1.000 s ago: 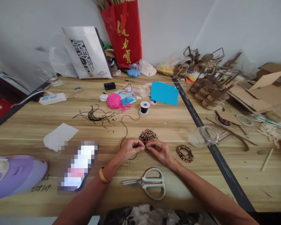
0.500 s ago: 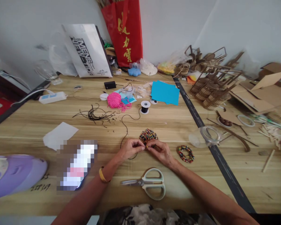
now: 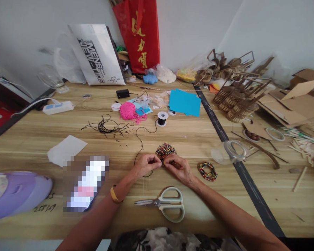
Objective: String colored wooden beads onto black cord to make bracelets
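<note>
My left hand [image 3: 146, 165] pinches the black cord [image 3: 140, 139], which runs back to a white spool [image 3: 162, 119]. Facing it, my right hand [image 3: 180, 168] has thumb and forefinger closed on a tiny yellowish bead at the cord's end. Both sets of fingertips nearly meet at the near edge of a heap of multicoloured beads [image 3: 166, 150]. To the right of my right hand lies a coiled string of beads [image 3: 207, 171]. Scissors with pale handles [image 3: 172, 204] rest below my hands, blades pointing left.
A phone [image 3: 87, 184] and a purple appliance [image 3: 21, 195] are at the left. Behind are cut black cords [image 3: 104, 126], pink yarn [image 3: 127, 111] and blue sheets [image 3: 184, 102]. A clear container [image 3: 229, 152] and small wooden baskets [image 3: 235, 101] stand right. Part of another person's hand shows at the right edge.
</note>
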The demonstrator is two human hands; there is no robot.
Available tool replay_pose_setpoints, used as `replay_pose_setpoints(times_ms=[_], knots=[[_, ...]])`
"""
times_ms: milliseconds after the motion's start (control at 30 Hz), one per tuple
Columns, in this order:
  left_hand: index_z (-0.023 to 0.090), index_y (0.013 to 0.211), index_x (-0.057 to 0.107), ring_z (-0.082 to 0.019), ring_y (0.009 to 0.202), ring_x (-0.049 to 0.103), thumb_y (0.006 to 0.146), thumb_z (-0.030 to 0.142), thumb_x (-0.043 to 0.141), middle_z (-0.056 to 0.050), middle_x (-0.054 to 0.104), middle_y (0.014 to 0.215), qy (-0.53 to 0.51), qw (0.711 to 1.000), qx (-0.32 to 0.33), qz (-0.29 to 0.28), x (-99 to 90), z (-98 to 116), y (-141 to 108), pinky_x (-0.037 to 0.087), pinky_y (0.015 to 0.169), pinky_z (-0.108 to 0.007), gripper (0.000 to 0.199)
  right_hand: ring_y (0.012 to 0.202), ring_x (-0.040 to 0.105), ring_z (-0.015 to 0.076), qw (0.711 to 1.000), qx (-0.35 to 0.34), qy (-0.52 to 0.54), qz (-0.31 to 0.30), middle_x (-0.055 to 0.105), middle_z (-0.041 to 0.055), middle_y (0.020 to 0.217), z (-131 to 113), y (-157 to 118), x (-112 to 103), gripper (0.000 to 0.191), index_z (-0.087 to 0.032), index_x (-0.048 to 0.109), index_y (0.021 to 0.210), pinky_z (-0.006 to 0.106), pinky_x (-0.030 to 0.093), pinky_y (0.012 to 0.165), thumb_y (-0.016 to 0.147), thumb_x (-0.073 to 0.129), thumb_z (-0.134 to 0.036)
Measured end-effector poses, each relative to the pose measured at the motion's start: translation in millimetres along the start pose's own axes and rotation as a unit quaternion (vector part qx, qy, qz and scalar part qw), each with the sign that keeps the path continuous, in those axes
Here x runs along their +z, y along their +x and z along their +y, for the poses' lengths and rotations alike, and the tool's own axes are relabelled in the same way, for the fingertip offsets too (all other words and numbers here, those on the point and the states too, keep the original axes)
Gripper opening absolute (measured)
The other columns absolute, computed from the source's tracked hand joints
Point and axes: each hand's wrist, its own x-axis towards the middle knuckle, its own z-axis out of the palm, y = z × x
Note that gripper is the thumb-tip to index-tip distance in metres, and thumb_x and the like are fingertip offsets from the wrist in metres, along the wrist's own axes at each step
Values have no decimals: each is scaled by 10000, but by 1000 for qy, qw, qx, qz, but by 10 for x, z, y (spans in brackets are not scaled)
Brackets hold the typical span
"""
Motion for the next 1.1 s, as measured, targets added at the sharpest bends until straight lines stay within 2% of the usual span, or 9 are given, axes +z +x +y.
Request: replay_pose_setpoints(times_ms=[1100], knots=[[112, 692, 641, -93, 573, 481, 658, 296, 689, 3, 588, 614, 26, 1000, 14, 2, 5, 52, -25, 351, 557, -204, 193, 777, 624, 168, 998, 39, 49, -8, 674, 69, 812, 30, -21, 17, 138, -165, 650, 856, 293, 507, 733, 850, 600, -293]])
